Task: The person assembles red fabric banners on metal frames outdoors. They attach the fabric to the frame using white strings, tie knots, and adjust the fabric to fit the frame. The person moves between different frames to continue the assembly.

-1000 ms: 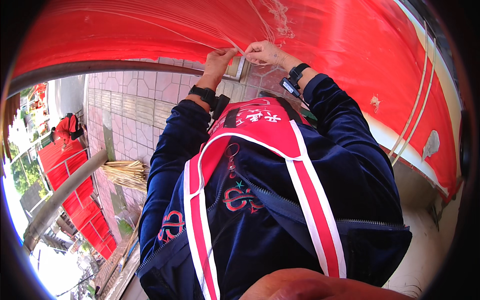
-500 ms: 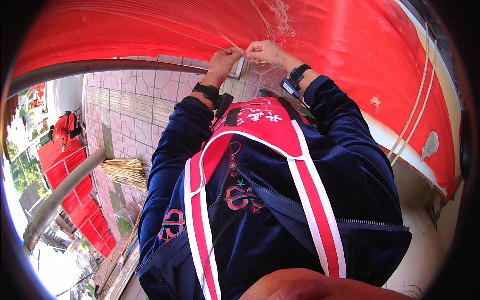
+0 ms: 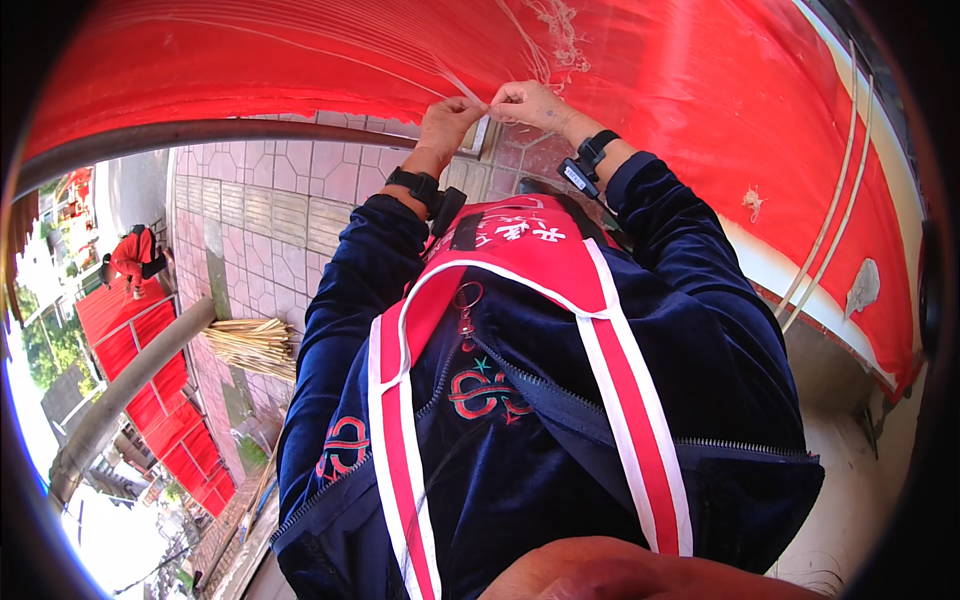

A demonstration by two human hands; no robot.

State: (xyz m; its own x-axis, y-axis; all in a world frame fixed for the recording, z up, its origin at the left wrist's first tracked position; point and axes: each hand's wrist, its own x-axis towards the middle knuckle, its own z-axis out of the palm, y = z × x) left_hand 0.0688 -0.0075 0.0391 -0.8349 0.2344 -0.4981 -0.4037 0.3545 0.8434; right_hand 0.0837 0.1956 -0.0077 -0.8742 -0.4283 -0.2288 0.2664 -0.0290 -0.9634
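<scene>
My left hand (image 3: 447, 130) and my right hand (image 3: 532, 106) meet at the top middle, fingertips pressed together. Between them they pinch the ends of fine pale threads (image 3: 458, 82). These threads fan out to the upper left across a red sheet (image 3: 300, 70), which spreads beyond my hands. Just past my right hand, a tangle of loose pale threads (image 3: 566, 45) lies on the red surface. How the thread ends cross between my fingers is too small to make out.
A dark curved rail (image 3: 230, 131) runs below the red sheet's edge at left. Two thin pale rods (image 3: 832, 205) cross red material on the right. Left are a bundle of sticks (image 3: 252, 346), a thick grey pole (image 3: 135, 382), red panels and a person in red (image 3: 135, 258).
My hands stay pinched together in nearly the same place, with the threads between them shifting only slightly. At far left, the person in red has changed posture a little.
</scene>
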